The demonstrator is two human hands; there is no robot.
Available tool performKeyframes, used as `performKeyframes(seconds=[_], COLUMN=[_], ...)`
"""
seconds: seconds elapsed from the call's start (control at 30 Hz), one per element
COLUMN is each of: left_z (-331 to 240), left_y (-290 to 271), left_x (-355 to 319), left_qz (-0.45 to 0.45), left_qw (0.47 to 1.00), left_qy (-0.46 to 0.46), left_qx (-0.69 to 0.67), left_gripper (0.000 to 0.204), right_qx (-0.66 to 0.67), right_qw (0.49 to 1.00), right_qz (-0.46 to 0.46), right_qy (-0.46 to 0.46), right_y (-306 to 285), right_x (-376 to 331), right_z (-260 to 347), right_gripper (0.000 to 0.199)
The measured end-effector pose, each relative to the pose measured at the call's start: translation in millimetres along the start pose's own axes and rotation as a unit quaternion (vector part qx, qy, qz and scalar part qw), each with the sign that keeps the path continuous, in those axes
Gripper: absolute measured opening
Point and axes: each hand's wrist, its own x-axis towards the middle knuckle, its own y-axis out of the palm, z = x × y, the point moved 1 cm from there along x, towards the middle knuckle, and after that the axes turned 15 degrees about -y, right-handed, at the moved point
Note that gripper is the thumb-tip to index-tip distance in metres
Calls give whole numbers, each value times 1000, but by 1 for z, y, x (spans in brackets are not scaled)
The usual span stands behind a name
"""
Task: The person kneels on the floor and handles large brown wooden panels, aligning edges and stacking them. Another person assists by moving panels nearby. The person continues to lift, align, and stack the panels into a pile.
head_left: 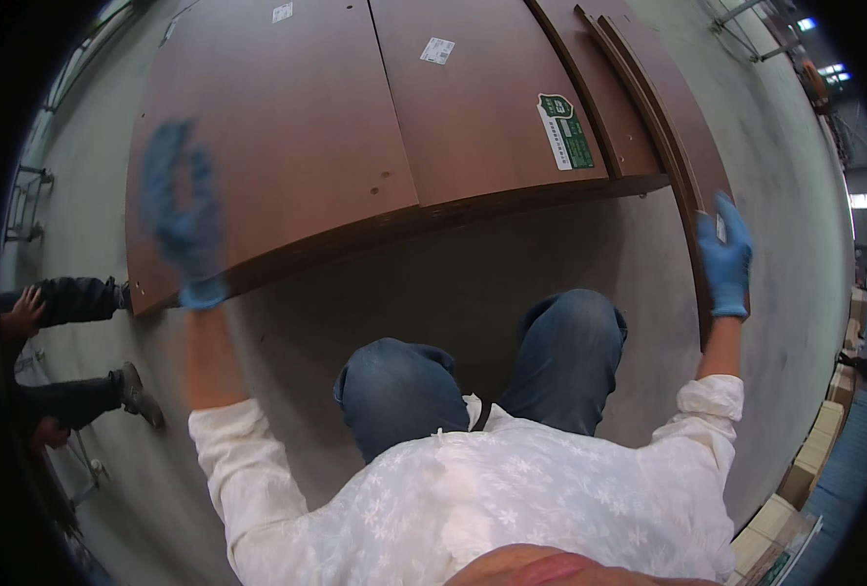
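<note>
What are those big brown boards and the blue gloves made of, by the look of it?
The brown boards look like laminated particleboard or similar: a smooth, even reddish-brown face with drilled holes and stickers. The gloves on the left hand and right hand look like thin nitrile or latex, snug and slightly wrinkled.

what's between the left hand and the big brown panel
Nothing visible. The left hand, blurred, lies over the big brown panel near its left edge; contact cannot be told. The right hand grips a narrow strip on the right.

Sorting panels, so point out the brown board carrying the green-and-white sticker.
It is the second wide panel; the green-and-white sticker sits by its near right corner. The others lack one.
</note>
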Motion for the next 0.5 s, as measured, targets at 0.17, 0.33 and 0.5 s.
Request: performKeyframes(seconds=[0.17,0.33,0.5], left_z=[-110,-167,-173], left_y=[234,390,503], left_x=[-80,-150,-212], left_qz=[343,565,552], left_qw=[925,695,641], left_qy=[-128,-433,-530], left_qx=[-100,-97,-59], left_gripper=[44,62,70], right_qx=[70,85,163], right_qw=[964,949,934], right_qz=[110,214,243], right_qy=[233,214,206], right_y=[-20,-12,5], right_x=[-71,-98,-99], right_z=[-211,-301,-310], right_gripper=[71,67,61])
